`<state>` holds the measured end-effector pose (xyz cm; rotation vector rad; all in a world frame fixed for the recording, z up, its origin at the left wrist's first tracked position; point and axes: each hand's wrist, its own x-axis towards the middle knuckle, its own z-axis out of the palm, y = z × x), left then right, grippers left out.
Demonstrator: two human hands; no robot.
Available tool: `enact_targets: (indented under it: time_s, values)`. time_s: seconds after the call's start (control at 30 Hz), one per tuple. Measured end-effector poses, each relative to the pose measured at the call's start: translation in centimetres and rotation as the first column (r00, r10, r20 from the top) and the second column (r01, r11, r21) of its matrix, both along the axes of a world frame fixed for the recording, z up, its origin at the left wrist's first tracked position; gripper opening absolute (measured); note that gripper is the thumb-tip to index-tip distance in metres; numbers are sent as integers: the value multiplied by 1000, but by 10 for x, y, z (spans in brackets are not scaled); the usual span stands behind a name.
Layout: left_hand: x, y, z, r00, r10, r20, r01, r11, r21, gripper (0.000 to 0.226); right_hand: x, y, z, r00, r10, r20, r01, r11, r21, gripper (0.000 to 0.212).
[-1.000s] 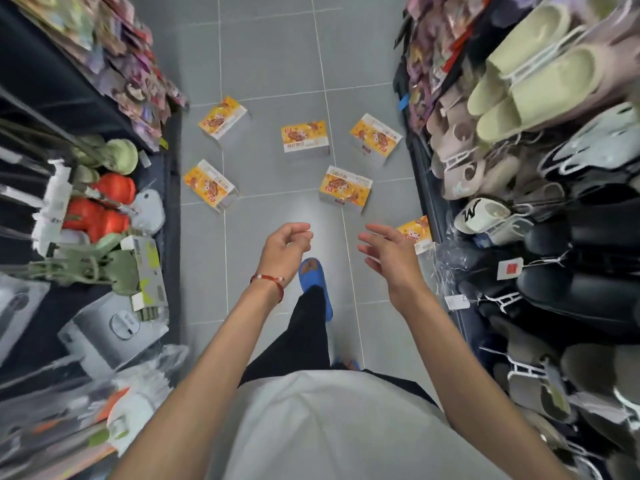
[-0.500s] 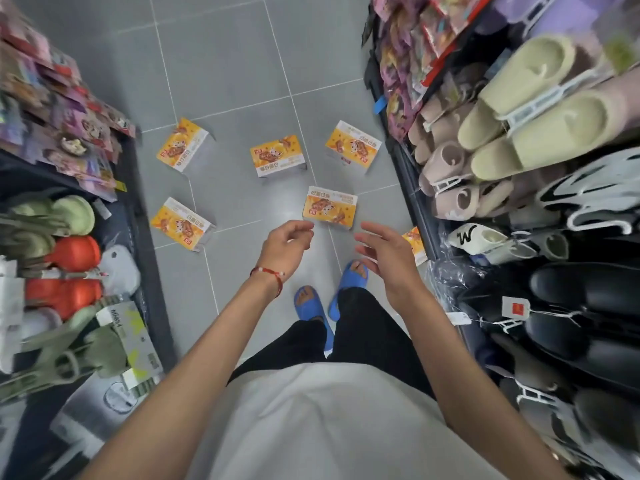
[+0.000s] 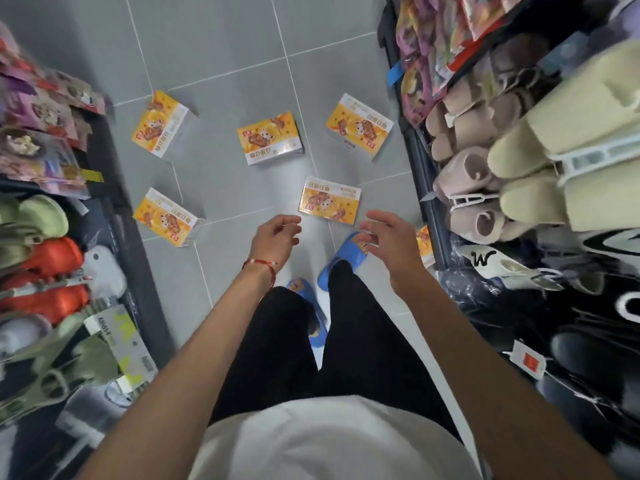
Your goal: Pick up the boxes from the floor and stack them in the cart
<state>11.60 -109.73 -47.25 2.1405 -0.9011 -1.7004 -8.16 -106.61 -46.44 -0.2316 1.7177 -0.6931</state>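
Note:
Several orange-and-white boxes lie on the grey tiled floor of a shop aisle. The nearest box (image 3: 329,203) lies flat just beyond my fingertips. Others sit at the far left (image 3: 160,127), far middle (image 3: 269,138), far right (image 3: 359,125) and near left (image 3: 166,217). One more box (image 3: 424,244) is partly hidden behind my right hand, against the right shelf base. My left hand (image 3: 275,237), with a red string at the wrist, and my right hand (image 3: 388,237) are both held out empty with fingers loosely curled. No cart is in view.
Shelves line both sides of the aisle: hanging slippers (image 3: 526,157) and dark shoes on the right, green and orange items (image 3: 45,258) and packets on the left. My feet in blue slides (image 3: 343,258) stand on the floor between them.
I have stepped forward along the aisle, so the boxes are closer and lower in view. Both hands stay empty and extended, now just short of the nearest box.

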Motion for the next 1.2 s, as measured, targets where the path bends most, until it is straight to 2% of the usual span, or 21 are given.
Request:
enact_targets:
  time_s: [0.2,0.37,0.43,0.53,0.6,0.63,0.7,0.73,0.93,0.97,1.03,1.07,1.1,1.2]
  values:
    - [-4,-33,-84,999,34,7,-35,993,111,17,-14,-26,-86,998,38,-41,-34,995,97,19]
    - [-2,-48,-173,1000,-13,28,6,975,224,16,-16,-28,-178,999,38,-39,-29,977,213,19]
    - [-1,-53,-209,998,-55,33,43,960,276,10,-17,-28,-212,998,26,-51,-13,969,247,15]
    - [2,-59,-260,986,-158,60,128,930,346,21,-14,-28,-262,999,31,-32,-20,956,292,15]
    - [2,-63,-288,981,-186,61,151,919,363,12,-13,-27,-298,999,45,-26,-34,943,331,13]
    - [2,-66,-301,975,-214,59,179,914,365,19,-12,-26,-317,998,53,-30,-40,939,342,12]
    - [5,-72,-332,960,-270,68,224,896,384,55,-11,-24,-357,997,68,-43,-48,935,352,15]
    - [9,-75,-350,955,-289,73,240,890,387,62,-11,-24,-375,996,76,-49,-54,934,354,15]
    - [25,-88,-482,908,-387,161,298,866,402,55,-7,-24,-483,987,119,-105,-72,925,373,7]
    - [22,-91,-493,916,-372,147,292,873,390,64,-6,-26,-498,987,109,-117,-58,926,372,12]
    - [15,-96,-516,941,-323,101,266,890,370,82,-4,-33,-527,988,87,-128,-35,930,366,46]
    - [12,-98,-529,950,-298,88,249,900,359,80,-4,-36,-539,989,71,-130,-18,931,366,66]
    - [11,-99,-543,956,-280,91,233,909,347,72,-3,-39,-549,990,56,-133,-3,931,364,76]
    - [5,-105,-575,962,-264,75,231,927,296,54,-1,-43,-579,992,42,-117,-4,951,308,60]
